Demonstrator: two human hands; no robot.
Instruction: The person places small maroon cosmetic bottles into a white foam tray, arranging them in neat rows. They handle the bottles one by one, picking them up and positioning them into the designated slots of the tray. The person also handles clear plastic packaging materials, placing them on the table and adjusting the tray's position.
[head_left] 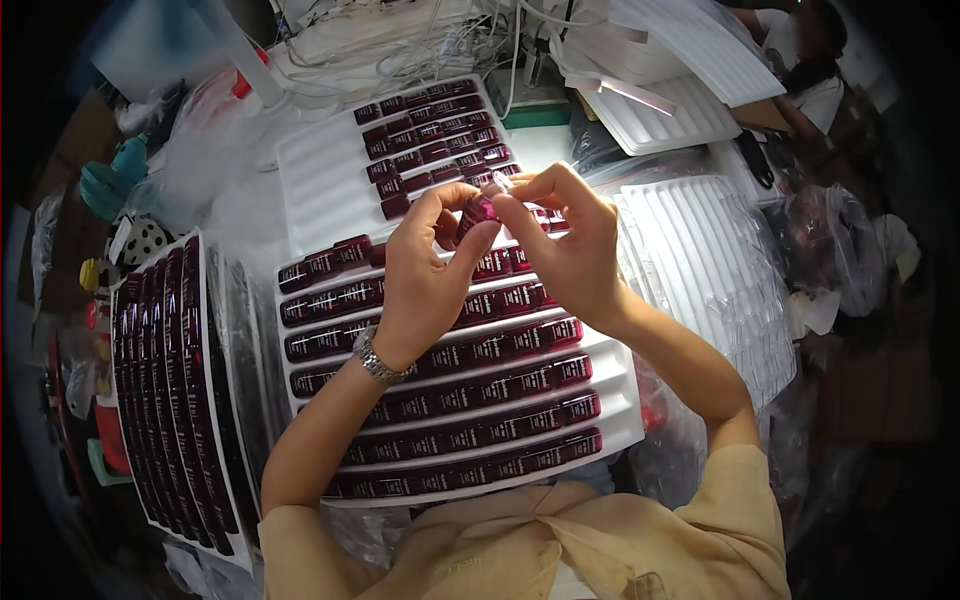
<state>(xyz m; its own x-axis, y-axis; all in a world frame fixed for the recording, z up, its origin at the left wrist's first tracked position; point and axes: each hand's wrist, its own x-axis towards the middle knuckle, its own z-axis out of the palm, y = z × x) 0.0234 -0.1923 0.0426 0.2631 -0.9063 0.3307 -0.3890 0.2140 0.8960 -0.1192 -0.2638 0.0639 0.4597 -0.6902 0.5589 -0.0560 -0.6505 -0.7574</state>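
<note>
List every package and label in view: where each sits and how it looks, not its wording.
Small dark red tube: held between left hand and right hand, glossy.
Front tray: white, ribbed, rows of dark red tubes with pale print bands.
Rear tray: white, partly filled.
Left tray: full, long dark red rows.
Empty trays: right, white, ribbed.
</note>
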